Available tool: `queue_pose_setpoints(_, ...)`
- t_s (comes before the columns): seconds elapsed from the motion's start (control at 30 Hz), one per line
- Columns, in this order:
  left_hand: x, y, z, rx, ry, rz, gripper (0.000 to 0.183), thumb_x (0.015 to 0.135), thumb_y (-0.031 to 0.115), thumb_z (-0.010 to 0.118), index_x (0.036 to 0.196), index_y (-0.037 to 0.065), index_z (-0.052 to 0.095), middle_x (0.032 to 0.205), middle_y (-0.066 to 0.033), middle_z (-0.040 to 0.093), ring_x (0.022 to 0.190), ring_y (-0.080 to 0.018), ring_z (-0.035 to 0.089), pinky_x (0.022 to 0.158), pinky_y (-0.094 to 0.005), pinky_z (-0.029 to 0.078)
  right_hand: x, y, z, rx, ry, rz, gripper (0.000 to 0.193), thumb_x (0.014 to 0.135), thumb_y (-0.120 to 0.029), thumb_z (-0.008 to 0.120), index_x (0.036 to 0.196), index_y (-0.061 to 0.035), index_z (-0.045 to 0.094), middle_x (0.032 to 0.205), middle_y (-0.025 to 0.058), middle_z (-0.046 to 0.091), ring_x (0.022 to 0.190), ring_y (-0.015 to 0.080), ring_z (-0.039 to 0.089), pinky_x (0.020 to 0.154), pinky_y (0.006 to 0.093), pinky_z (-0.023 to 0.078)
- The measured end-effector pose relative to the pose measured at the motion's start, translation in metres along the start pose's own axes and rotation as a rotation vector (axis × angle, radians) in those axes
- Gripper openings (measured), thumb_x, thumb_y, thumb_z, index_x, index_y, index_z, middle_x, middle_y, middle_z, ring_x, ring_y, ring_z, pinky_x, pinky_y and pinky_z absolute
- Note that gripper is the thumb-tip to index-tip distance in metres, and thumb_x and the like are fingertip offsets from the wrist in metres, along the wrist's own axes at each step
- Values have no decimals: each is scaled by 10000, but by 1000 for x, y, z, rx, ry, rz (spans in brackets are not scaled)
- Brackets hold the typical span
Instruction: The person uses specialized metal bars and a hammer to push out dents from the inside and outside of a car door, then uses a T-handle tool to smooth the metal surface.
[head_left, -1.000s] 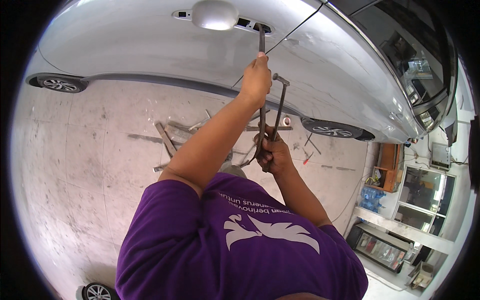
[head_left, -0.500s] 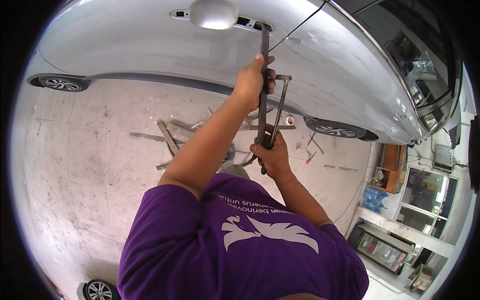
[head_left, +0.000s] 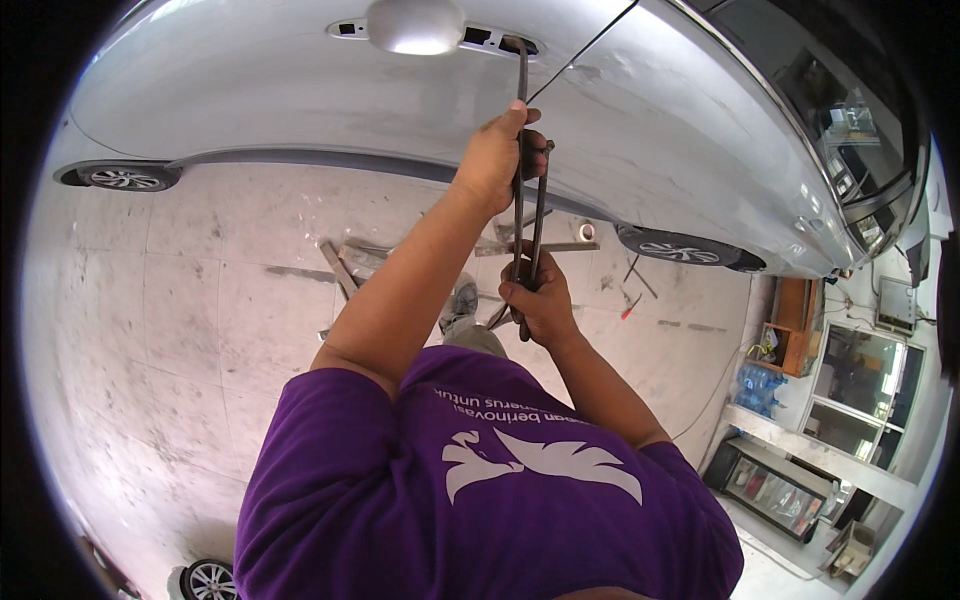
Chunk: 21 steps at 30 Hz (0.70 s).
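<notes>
A long dark metal pry bar (head_left: 521, 80) stands nearly upright in the picture, its bent tip inside the handle opening (head_left: 520, 46) of a silver car's side panel (head_left: 250, 95). My left hand (head_left: 490, 162) is closed around the bar's upper part, below that opening. Lower down, my right hand (head_left: 545, 303) grips the bar's bottom end together with a second, thinner metal rod (head_left: 539, 215). The thinner rod runs up beside the bar, and its short bent head is close to my left fingers. Left of the opening is the rounded handle recess (head_left: 415, 27).
Several metal bars (head_left: 340, 268) lie on the floor below the car, near my shoe (head_left: 461, 300). A tape roll (head_left: 585, 232) and a red-handled tool (head_left: 630, 308) lie to the right. Water jugs (head_left: 758, 388) stand at far right; a loose wheel (head_left: 210, 578) lies at lower left.
The pry bar has twisted, now showing its narrow side. The thinner rod's bent head has turned and come closer to the bar. Both hands keep their hold.
</notes>
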<state>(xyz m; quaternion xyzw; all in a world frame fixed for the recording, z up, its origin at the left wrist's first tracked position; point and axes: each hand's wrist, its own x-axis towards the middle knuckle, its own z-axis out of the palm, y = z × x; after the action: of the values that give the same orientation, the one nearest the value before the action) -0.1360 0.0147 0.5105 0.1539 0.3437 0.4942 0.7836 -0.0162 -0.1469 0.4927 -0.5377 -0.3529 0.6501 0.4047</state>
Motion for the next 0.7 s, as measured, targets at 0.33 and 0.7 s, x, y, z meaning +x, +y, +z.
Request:
queue_pose_setpoints(0.33, -9, 12, -4, -172, -181, -89, 406, 992, 386, 466, 1144, 16, 534, 866, -89, 584, 738, -210, 578, 702, -333, 495, -14, -14, 6, -221, 86, -87, 557, 707, -50, 701, 1216, -29, 475, 810, 26, 551, 535, 58, 485, 429, 198, 390)
queue_pose_setpoints(0.7, -14, 23, -3, -1, -151, -126, 378, 951, 375, 561, 1082, 21, 542, 853, -97, 612, 812, -230, 620, 743, -346, 499, -24, -27, 11, -116, 49, -5, 510, 703, -95, 665, 1169, -28, 470, 814, 42, 555, 502, 62, 463, 416, 203, 375)
